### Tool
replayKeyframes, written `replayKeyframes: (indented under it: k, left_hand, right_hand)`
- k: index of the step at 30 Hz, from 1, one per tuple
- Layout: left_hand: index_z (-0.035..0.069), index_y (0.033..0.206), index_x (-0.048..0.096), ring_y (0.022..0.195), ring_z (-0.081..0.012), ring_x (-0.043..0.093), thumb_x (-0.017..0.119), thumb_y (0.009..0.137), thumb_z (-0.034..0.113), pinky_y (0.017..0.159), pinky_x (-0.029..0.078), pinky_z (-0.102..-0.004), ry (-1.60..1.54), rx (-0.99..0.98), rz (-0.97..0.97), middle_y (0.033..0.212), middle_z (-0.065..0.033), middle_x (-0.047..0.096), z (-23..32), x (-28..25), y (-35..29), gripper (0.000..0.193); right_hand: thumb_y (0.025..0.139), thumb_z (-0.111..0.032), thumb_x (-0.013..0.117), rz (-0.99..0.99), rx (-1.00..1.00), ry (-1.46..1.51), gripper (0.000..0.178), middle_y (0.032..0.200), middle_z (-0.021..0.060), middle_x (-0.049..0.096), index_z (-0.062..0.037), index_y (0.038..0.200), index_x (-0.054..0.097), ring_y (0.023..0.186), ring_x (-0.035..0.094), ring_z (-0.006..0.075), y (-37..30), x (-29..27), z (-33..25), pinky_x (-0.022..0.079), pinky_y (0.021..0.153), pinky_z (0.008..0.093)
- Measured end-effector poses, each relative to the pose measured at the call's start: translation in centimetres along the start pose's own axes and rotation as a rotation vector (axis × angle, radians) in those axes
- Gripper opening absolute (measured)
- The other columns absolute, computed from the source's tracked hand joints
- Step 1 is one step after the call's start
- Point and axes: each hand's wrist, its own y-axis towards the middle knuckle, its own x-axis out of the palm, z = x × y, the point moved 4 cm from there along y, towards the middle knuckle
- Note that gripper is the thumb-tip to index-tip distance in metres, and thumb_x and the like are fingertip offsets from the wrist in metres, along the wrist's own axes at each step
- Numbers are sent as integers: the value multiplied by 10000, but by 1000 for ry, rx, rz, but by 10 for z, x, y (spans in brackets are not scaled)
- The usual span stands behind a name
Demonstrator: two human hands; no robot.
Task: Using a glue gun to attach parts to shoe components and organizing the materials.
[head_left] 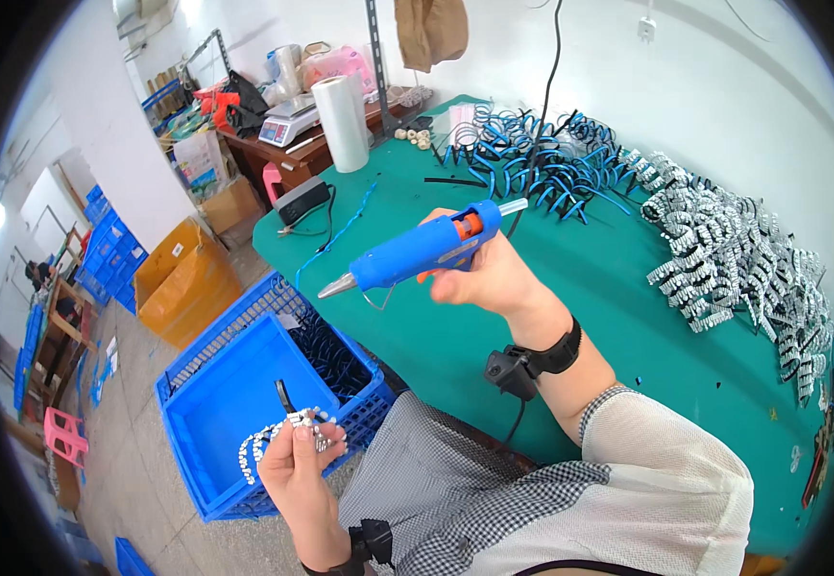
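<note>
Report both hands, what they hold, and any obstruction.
Right hand: holding blue plastic glue gun, metal nozzle leftward. Left hand: pinching curled white-and-black strip, near blue rectangular plastic tray. Possible snag: thin black hanging cable near right hand.

R hand (494, 274) grips blue glue gun (407, 257) over green table (590, 278), nozzle aimed L & slightly down, clear glue stick (514, 205) out the back. L hand (292, 470) pinches blk/wht coil (252, 453) above blue tray (210, 422), which sits on blue crate (220, 331) w/ dark coils (326, 350) inside. Big blk/wht coil pile (724, 245) at table's R side, blue/blk coils (561, 168) at far edge. Wht roll (342, 125) stands nr blk adapter (302, 200), far L. Blk straps (559, 353) on both wrists.
</note>
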Motion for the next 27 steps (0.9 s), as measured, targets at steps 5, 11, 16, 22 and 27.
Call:
replayKeyframes:
  k: [5, 11, 16, 22, 27]
  left_hand:
    - [-45, 1040, 526, 730, -190, 605, 542, 826, 38, 637, 520, -279, -181, 61, -68, 840, -126, 603, 20, 20, 14, 230]
    - [-3, 1207, 410, 1019, -207, 528, 614, 713, -78, 883, 440, -335, -453, 106, -300, 1099, -119, 536, 22, 74, 30, 539]
    - [11, 1197, 422, 1009, -186, 523, 664, 694, -50, 875, 430, -316, -589, 123, -338, 1085, -103, 541, 23, 103, 31, 561]
    - [7, 1134, 480, 959, -154, 531, 700, 696, 4, 843, 429, -283, -613, 152, -250, 1065, -80, 544, 23, 112, 32, 490]
    - [0, 1107, 501, 937, -140, 531, 703, 697, 10, 831, 431, -276, -598, 125, -223, 1049, -63, 544, 26, 112, 33, 458]
  right_hand:
    - [605, -206, 797, -76, 165, 19, 401, 825, 3, 607, -66, 911, 580, 783, 560, 93, -2, 6, -1, 455, 701, 254]
    - [614, -205, 795, -112, 186, 110, 417, 850, 13, 610, -50, 932, 575, 786, 559, 92, -6, 17, -3, 455, 703, 250]
    - [644, -193, 778, -176, 265, 147, 389, 852, 17, 611, -48, 941, 574, 790, 563, 101, -6, 30, -5, 456, 700, 248]
    - [649, -203, 776, -134, 250, 120, 380, 854, 13, 608, -50, 938, 581, 789, 557, 93, -5, 29, 1, 449, 699, 245]
    - [649, -212, 776, -101, 251, 129, 374, 849, 3, 602, -51, 928, 586, 781, 543, 85, -5, 30, 4, 440, 694, 237]
